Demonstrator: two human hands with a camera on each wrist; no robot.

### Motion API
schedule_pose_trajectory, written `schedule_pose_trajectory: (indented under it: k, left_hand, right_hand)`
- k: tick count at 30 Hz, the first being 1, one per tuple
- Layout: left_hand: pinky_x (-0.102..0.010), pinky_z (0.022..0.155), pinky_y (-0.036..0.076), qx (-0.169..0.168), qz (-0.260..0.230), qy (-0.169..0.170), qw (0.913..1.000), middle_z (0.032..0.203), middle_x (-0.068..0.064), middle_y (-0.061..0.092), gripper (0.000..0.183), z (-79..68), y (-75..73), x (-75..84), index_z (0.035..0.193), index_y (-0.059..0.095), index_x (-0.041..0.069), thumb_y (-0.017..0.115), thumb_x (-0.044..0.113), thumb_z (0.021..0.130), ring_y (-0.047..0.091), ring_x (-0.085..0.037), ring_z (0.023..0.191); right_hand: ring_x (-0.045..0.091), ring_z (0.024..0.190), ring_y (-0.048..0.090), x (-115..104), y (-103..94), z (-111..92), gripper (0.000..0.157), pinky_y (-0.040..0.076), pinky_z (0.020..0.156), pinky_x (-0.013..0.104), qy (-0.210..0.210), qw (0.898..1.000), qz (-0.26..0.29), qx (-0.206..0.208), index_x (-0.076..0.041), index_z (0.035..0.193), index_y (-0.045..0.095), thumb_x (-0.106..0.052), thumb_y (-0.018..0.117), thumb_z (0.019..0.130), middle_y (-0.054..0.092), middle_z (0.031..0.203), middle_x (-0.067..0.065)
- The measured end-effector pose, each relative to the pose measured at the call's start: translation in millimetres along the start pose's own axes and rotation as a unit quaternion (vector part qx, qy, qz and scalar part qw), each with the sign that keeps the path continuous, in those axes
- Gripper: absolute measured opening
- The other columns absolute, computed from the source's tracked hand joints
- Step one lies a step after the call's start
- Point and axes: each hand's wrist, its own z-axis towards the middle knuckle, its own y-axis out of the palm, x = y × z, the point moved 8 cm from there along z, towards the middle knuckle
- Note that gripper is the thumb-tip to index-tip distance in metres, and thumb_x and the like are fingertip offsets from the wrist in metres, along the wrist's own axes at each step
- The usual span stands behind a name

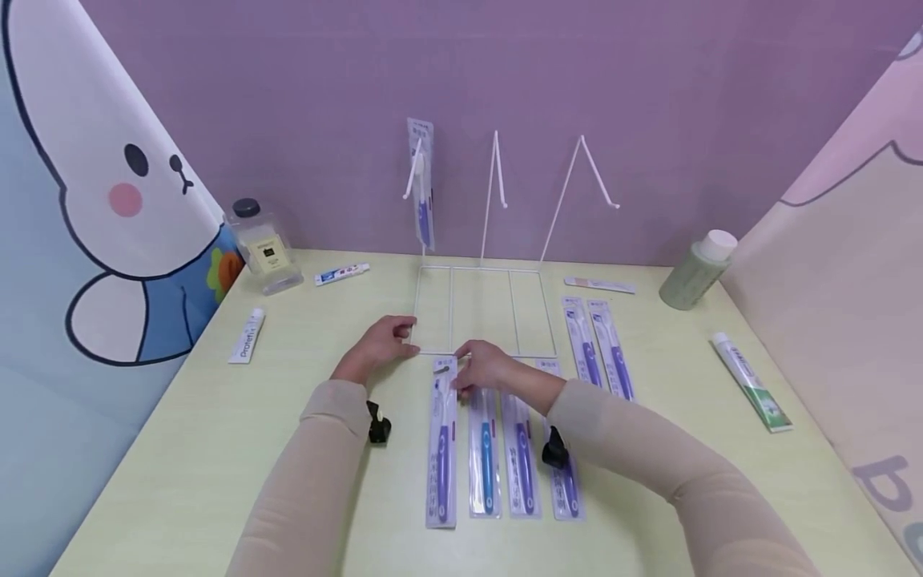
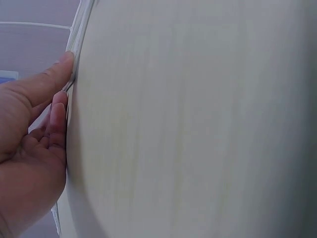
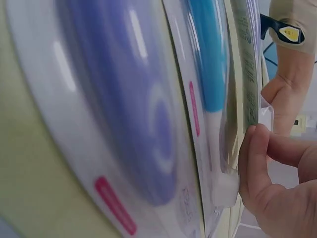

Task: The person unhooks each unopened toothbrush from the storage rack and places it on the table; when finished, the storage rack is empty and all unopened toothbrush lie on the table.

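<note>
A white wire rack (image 1: 481, 269) with three upright hooks stands on the table. My left hand (image 1: 382, 343) pinches its front left corner between thumb and fingers, seen close in the left wrist view. A packaged purple toothbrush (image 1: 442, 473) lies before the rack; my right hand (image 1: 486, 367) pinches the top end of its pack (image 3: 251, 74). To its right lie a packaged blue toothbrush (image 1: 487, 473) and two packaged purple toothbrushes (image 1: 526, 473), partly under the right hand and forearm. Another packaged toothbrush (image 1: 424, 204) hangs on the left hook.
Right of the rack lie two packaged toothbrushes (image 1: 582, 340) and a thin flat packet (image 1: 600, 285). Further right are a green bottle (image 1: 692, 272) and a toothpaste tube (image 1: 751, 383). On the left are a clear bottle (image 1: 267, 255), a small tube (image 1: 342, 274) and a white tube (image 1: 247, 336).
</note>
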Motion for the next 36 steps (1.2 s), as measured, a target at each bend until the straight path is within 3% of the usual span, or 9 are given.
schedule_pose_trajectory:
  k: [10,14,18,22,26,30,36]
  left_hand:
    - [-0.037,0.090,0.037,-0.004,-0.010,0.006,0.9999,0.110,-0.009,0.048,0.062,0.5,-0.8,1.5,0.132,0.044,0.008,0.071,0.006,0.076,0.044,-0.024,0.101]
    - [-0.037,0.090,0.038,-0.006,-0.007,0.006,0.9999,0.110,-0.010,0.048,0.062,-0.7,-1.6,2.4,0.132,0.044,0.007,0.070,0.006,0.076,0.044,-0.025,0.101]
    - [-0.037,0.091,0.037,-0.006,0.000,0.003,1.0000,0.111,-0.009,0.049,0.062,-1.9,-2.5,2.4,0.132,0.044,0.007,0.070,0.006,0.076,0.044,-0.024,0.102]
    - [-0.037,0.092,0.036,-0.003,0.003,0.001,1.0000,0.111,-0.008,0.049,0.061,-1.0,-3.1,1.2,0.132,0.044,0.008,0.070,0.006,0.077,0.044,-0.024,0.103]
    - [-0.037,0.091,0.036,0.002,0.003,-0.001,1.0000,0.110,-0.008,0.049,0.061,-0.1,-3.2,0.0,0.132,0.044,0.008,0.070,0.006,0.077,0.044,-0.024,0.102]
    - [-0.037,0.092,0.036,0.002,0.000,-0.002,1.0000,0.111,-0.008,0.049,0.060,-0.9,-2.0,-1.2,0.132,0.044,0.007,0.070,0.005,0.077,0.044,-0.024,0.102]
    - [-0.037,0.093,0.035,-0.003,-0.007,0.003,1.0000,0.111,-0.009,0.049,0.060,-0.7,0.7,-0.5,0.132,0.044,0.007,0.070,0.005,0.077,0.044,-0.024,0.103]
  right_hand:
    - [0.021,0.065,0.063,-9,-22.2,5,0.064,0.052,0.060,0.028,0.005,0.998,-0.067,0.009,0.003,0.130,0.038,0.000,0.070,0.074,0.063,0.074,0.010]
    - [0.029,0.074,0.062,-14,-47.0,0,0.062,0.052,0.065,0.034,-0.021,0.999,-0.028,0.017,0.003,0.131,0.038,0.004,0.066,0.076,0.062,0.081,0.013]
    - [0.028,0.085,0.059,-13,-82.0,-5,0.059,0.051,0.071,0.035,-0.064,0.995,-0.057,0.056,-0.002,0.131,0.040,-0.002,0.067,0.079,0.059,0.094,0.013]
    - [0.024,0.095,0.054,4,-117.3,-5,0.060,0.048,0.072,0.033,-0.080,0.983,-0.118,0.112,-0.007,0.132,0.040,-0.012,0.069,0.080,0.053,0.109,0.015]
    - [0.031,0.104,0.048,30,-143.4,-1,0.068,0.045,0.080,0.041,-0.055,0.976,-0.160,0.140,-0.007,0.137,0.033,-0.019,0.069,0.080,0.045,0.120,0.020]
    - [0.035,0.108,0.044,55,-151.9,4,0.079,0.040,0.087,0.046,-0.008,0.975,-0.190,0.118,-0.007,0.140,0.025,-0.026,0.071,0.078,0.041,0.124,0.023]
    - [0.032,0.110,0.041,77,-154.7,8,0.082,0.035,0.092,0.046,0.013,0.984,-0.152,0.095,-0.005,0.138,0.028,-0.021,0.075,0.074,0.040,0.125,0.022]
